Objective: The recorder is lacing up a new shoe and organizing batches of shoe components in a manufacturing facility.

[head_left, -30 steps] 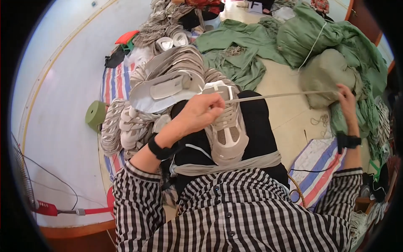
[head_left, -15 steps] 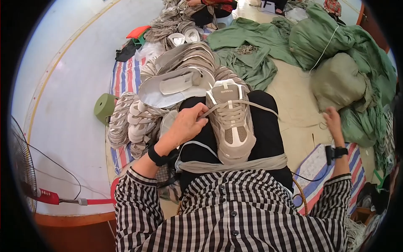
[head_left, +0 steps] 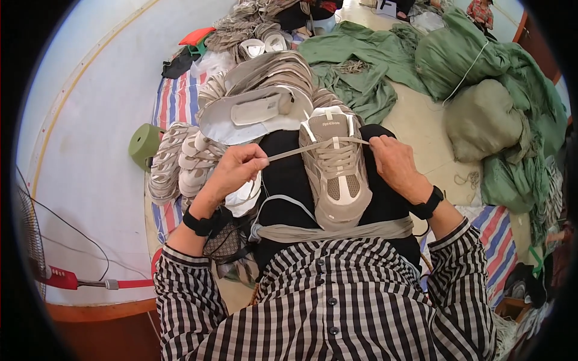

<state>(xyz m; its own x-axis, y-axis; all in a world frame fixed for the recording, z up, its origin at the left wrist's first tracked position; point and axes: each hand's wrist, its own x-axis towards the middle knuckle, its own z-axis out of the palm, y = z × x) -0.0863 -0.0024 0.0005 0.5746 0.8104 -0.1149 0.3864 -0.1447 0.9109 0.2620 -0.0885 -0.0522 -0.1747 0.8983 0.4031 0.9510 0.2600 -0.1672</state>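
A beige and white shoe upper (head_left: 337,174) lies over my thighs, toe toward me, its flat lace crossed through several eyelets. Left of the shoe, my left hand (head_left: 239,168) pinches one stretch of the beige shoelace (head_left: 292,153) and holds it out taut. My right hand (head_left: 394,163) is closed on the lace close to the shoe's right edge, with the fingertips partly hidden. A bundle of spare grey laces (head_left: 337,233) is tied across my lap.
Stacked shoe uppers (head_left: 259,99) lie ahead on a striped sheet (head_left: 174,99). A green stool (head_left: 144,146) and a fan (head_left: 33,240) stand at the left. Green cloth (head_left: 373,60) and a stuffed sack (head_left: 484,120) spread to the right. Other people sit at the far end.
My right hand has come in from far right to the shoe's side and now grips the lace there. My left hand has moved left, drawing the lace out.
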